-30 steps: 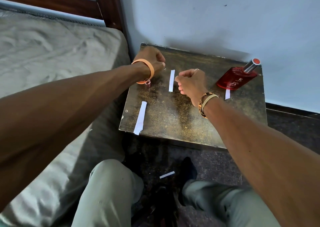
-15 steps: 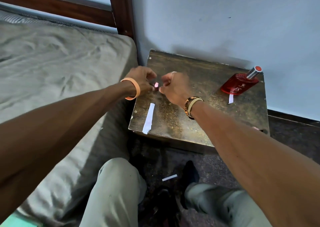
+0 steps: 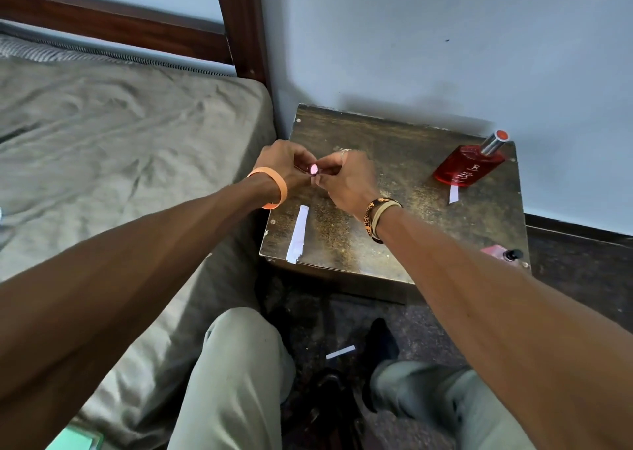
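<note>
Over the left part of a worn dark wooden side table (image 3: 411, 237), my two hands meet. Between their fingertips sits a small pink-tipped object (image 3: 313, 168), its round shiny end facing me. My left hand (image 3: 282, 161), with an orange band on its wrist, pinches the object from the left. From the right, the curled fingers of my right hand (image 3: 349, 182) pinch it too; that hand wears a ring and woven bracelets. The rest of the object is hidden by my fingers.
A red perfume bottle (image 3: 469, 165) stands at the table's back right with a small paper strip (image 3: 454, 194) at its foot. A longer white strip (image 3: 298, 233) lies near the front left edge. A pink item (image 3: 496, 252) shows behind my right forearm. The bed (image 3: 120, 148) is on the left.
My hands came together from apart and lifted the small pink-tipped object between them. The paper strip that lay in the table's middle is no longer in view. My view shifted right and back.
</note>
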`<state>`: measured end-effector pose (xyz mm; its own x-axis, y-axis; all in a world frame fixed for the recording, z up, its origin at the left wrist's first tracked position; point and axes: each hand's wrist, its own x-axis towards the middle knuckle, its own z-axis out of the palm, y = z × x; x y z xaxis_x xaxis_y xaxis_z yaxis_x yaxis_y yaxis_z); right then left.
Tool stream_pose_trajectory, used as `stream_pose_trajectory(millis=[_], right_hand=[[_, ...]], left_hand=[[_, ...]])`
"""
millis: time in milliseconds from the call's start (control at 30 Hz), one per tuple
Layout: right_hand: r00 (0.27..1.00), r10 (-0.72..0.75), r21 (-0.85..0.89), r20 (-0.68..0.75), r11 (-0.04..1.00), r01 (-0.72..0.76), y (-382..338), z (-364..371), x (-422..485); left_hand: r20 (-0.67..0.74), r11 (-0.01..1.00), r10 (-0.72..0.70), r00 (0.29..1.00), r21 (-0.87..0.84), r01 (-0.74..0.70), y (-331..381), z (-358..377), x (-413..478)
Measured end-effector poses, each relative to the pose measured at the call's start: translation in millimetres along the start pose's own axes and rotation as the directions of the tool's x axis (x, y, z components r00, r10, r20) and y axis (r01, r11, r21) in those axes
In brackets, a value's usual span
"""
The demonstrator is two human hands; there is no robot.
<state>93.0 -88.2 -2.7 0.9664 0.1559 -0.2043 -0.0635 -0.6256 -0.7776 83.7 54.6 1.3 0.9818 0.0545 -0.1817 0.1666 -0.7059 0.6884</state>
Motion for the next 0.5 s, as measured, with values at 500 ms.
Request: stream_pose_trajectory(millis=[500], right_hand=[[0.985, 0.026, 0.131, -0.168, 0.991, -0.004, 0, -143, -99]], left_hand=[[-0.001, 0.968, 0.230, 0.973, -0.103, -0.229, 146, 19, -57]])
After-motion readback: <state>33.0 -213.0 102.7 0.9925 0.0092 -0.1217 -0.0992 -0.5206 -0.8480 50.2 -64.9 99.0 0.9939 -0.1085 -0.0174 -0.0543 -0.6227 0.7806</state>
